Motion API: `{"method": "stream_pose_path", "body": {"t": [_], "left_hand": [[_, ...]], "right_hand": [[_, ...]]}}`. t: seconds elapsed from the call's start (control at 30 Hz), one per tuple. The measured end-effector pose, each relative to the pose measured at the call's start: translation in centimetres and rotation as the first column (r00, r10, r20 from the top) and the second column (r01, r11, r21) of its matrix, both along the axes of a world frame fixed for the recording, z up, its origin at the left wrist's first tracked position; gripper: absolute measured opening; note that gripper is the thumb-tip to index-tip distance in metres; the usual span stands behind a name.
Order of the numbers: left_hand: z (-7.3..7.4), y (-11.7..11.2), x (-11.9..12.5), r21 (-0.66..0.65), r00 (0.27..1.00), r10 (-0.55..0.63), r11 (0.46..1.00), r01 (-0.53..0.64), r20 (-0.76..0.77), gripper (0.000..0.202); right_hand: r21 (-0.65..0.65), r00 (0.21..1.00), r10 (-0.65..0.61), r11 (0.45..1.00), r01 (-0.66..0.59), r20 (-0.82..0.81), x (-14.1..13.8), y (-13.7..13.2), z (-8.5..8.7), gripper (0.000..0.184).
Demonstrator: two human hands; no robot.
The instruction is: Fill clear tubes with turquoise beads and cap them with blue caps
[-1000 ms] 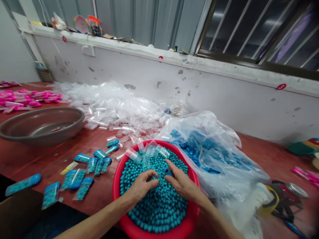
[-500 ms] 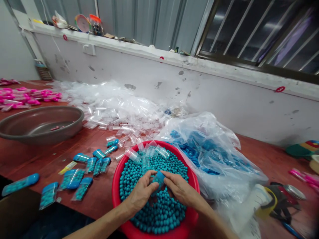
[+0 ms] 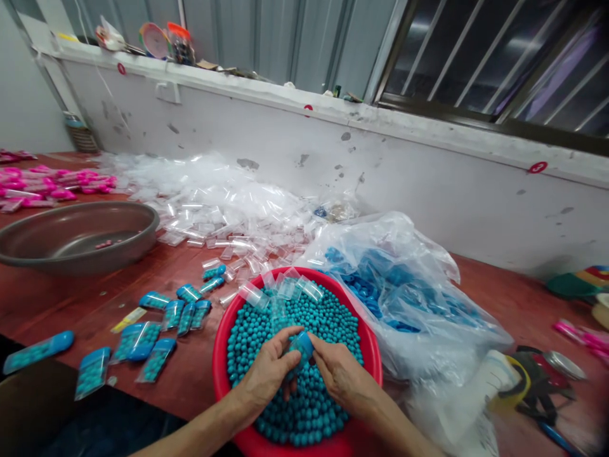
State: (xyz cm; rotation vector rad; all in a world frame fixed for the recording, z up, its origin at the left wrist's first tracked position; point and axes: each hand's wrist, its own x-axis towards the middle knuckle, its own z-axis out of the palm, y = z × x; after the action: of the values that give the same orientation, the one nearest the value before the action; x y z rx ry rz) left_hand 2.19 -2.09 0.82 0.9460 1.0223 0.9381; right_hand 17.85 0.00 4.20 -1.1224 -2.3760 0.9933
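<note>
Comparing with a second ago, a blue-capped bead tube [image 3: 301, 349] is now pinched between the left hand [image 3: 266, 374] and right hand [image 3: 340, 374], lifted just above the teal beads [image 3: 309, 406] in the red basin [image 3: 219, 368], so filling looks finished.

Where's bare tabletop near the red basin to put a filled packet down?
Bare wood shows between the grey basin and the filled blue packets, and at the table's far right beyond the big clear bag. Crowded: empty clear packets behind the red basin, and clutter at the right front.

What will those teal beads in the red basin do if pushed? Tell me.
The teal beads look round and smooth, so they would probably roll and slip aside. Heaped loose in the red basin, its raised rim likely keeps them in.
</note>
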Motion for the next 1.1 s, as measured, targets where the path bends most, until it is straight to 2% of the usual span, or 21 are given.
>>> {"method": "stream_pose_path", "body": {"t": [0.17,0.27,0.33,0.43,0.5,0.57,0.67,0.73,0.83,0.9,1.0,1.1], "left_hand": [[0.0,-0.2,0.4,0.008,0.997,0.050,0.999,-0.049,-0.063,0.040],[0.1,-0.1,0.5,0.007,0.984,0.114,0.993,-0.115,-0.135,0.033],[0.2,0.0,0.4,0.007,0.984,0.098,0.995,-0.098,-0.147,0.033],[0.4,0.2,0.0,-0.001,0.991,0.015,1.000,-0.015,-0.129,0.036],[0.5,0.4,-0.2,-0.003,0.991,0.016,1.000,-0.017,-0.133,0.036],[0.7,0.5,-0.5,-0.001,0.989,0.062,0.998,-0.063,-0.137,0.034],[1.0,0.5,-0.8,0.005,0.988,0.107,0.994,-0.107,-0.113,0.030],[1.1,0.4,-1.0,0.014,0.991,0.094,0.996,-0.093,-0.096,0.029],[0.9,0.2,-1.3,0.032,0.998,0.031,0.999,-0.029,-0.052,0.032],[0.8,0.2,-1.4,0.045,1.000,-0.021,0.999,0.022,-0.023,0.033],[0.9,0.2,-1.3,0.042,0.998,-0.011,0.999,0.014,-0.064,0.031],[1.3,0.0,-1.1,0.038,0.987,0.064,0.998,-0.059,-0.146,0.034]], "right_hand": [[-0.005,0.994,0.087,0.996,-0.087,-0.061,0.0,0.2,-0.5,0.024],[0.007,0.987,0.095,0.996,-0.094,-0.127,-0.2,0.5,-0.5,0.024],[-0.013,0.983,0.085,0.996,-0.089,-0.163,-0.3,0.9,-0.7,0.024],[-0.191,0.981,0.006,0.981,-0.044,-0.196,-0.2,1.4,-1.4,0.025],[-0.327,0.977,-0.085,0.945,0.017,-0.194,-0.1,1.4,-2.0,0.026],[-0.356,0.968,-0.143,0.933,0.061,-0.208,-0.1,1.1,-2.3,0.027],[-0.320,0.948,-0.156,0.945,0.062,-0.278,0.1,0.7,-2.3,0.026],[-0.412,0.918,-0.218,0.909,0.067,-0.332,0.1,0.8,-2.2,0.028],[-0.585,0.845,-0.373,0.806,0.090,-0.384,0.2,1.6,-1.9,0.034],[-0.619,0.819,-0.413,0.780,0.092,-0.399,0.1,2.1,-1.6,0.035],[-0.587,0.803,-0.431,0.800,0.129,-0.412,-0.3,2.4,-1.4,0.033],[-0.458,0.820,-0.387,0.872,0.176,-0.422,-0.9,2.0,-1.2,0.034]]}}
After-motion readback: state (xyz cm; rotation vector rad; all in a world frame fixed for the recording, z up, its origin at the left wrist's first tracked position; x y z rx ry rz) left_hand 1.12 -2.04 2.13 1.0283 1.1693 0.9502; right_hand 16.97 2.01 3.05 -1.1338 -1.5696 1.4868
